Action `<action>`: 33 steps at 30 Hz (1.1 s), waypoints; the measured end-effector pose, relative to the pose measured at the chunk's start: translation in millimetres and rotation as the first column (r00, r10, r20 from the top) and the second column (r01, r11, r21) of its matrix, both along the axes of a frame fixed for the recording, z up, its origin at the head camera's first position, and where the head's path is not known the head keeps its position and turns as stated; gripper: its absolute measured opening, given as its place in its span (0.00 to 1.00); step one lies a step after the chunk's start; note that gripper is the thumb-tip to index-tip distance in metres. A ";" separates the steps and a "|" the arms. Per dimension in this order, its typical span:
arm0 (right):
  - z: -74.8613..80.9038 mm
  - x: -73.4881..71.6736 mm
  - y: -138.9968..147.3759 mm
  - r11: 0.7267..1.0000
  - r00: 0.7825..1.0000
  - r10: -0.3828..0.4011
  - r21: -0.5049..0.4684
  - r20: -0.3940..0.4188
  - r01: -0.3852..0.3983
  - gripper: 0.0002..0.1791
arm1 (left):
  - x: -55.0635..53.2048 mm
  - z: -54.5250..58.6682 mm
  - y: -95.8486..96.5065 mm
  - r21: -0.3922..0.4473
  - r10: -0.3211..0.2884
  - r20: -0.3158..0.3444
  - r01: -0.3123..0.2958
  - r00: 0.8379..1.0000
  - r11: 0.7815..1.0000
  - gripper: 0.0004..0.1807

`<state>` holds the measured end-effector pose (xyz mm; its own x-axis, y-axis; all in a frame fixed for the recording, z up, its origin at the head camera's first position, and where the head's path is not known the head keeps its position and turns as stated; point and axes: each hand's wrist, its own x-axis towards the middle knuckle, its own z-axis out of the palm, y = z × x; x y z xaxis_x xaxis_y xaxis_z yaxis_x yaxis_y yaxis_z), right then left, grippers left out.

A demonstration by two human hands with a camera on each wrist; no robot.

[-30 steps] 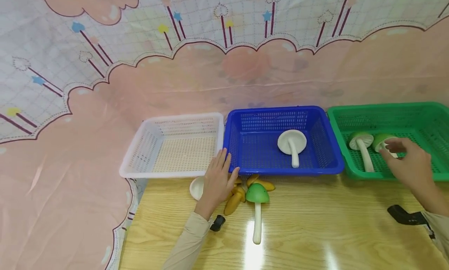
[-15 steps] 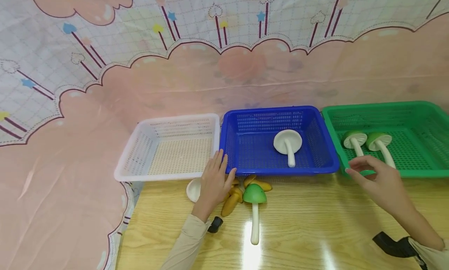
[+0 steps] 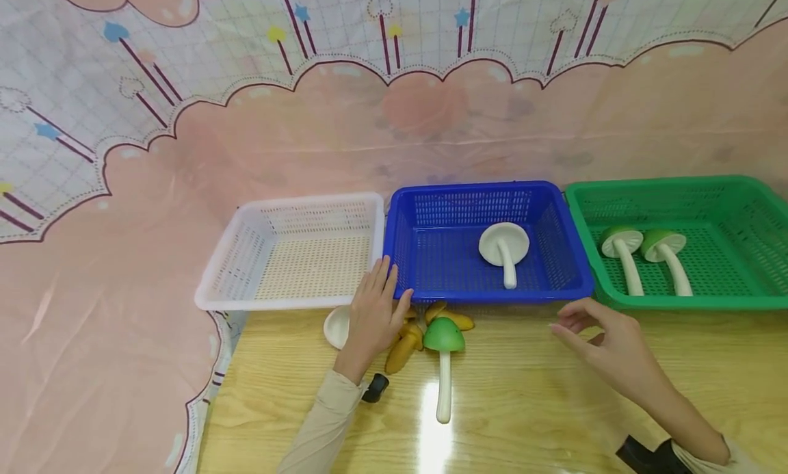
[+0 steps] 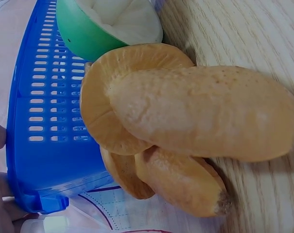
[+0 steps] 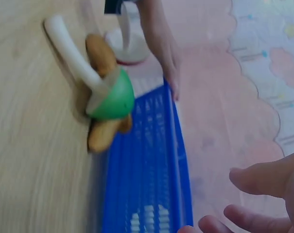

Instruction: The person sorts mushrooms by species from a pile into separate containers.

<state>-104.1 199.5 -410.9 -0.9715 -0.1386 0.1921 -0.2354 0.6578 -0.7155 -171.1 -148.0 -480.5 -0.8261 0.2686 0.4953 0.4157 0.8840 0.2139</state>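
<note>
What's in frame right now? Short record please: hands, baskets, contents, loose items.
left hand: rests on near left corner of the blue basket
right hand: above the table, holding nothing
basket order, left to right: white basket, blue, green basket
blue contents: one white-undersided mushroom
green contents: two green-capped mushrooms
loose on table: long-stemmed mushroom, green cap; yellow-brown mushrooms, exact count unclear; pale mushroom, partly hidden by left hand
</note>
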 end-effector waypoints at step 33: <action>-65.5 26.9 -103.9 0.972 0.953 0.167 -0.204 0.252 -0.116 0.16 | -2.0 1.7 3.7 -0.011 0.006 -0.038 -0.007 0.999 1.000 0.29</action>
